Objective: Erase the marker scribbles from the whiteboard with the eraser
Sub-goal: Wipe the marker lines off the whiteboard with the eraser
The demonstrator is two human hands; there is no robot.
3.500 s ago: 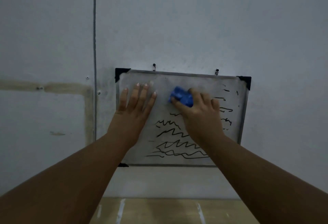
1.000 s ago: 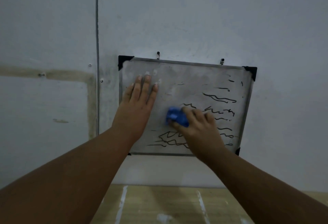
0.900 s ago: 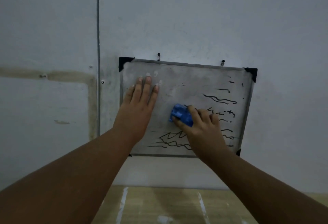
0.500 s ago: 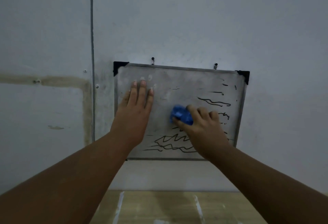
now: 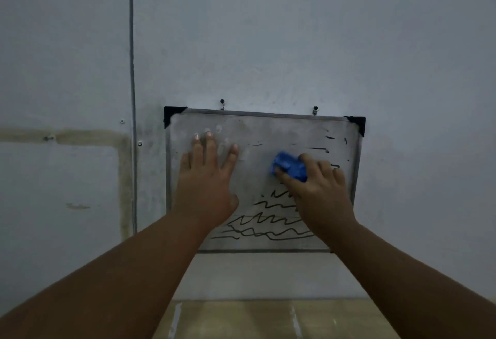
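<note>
A small whiteboard point(image 5: 268, 129) with a metal frame and black corner caps hangs on the wall. Black marker scribbles point(image 5: 268, 223) cover its lower middle, and a few short strokes point(image 5: 320, 149) remain near the upper right. My right hand point(image 5: 316, 188) grips a blue eraser point(image 5: 290, 166) and presses it against the board's centre-right. My left hand point(image 5: 206, 180) lies flat on the board's left half with straight fingers, holding it steady. The upper left of the board is smudged grey.
The board hangs from two small hooks point(image 5: 222, 102) on a pale grey wall. A vertical conduit point(image 5: 131, 97) runs down the wall to the left, beside a yellowish stain band point(image 5: 88, 134). A light wooden floor strip point(image 5: 268, 320) shows below.
My right hand has carried the eraser up and to the right, wiping away the long stroke in the board's right middle. My left hand stays flat on the left half.
</note>
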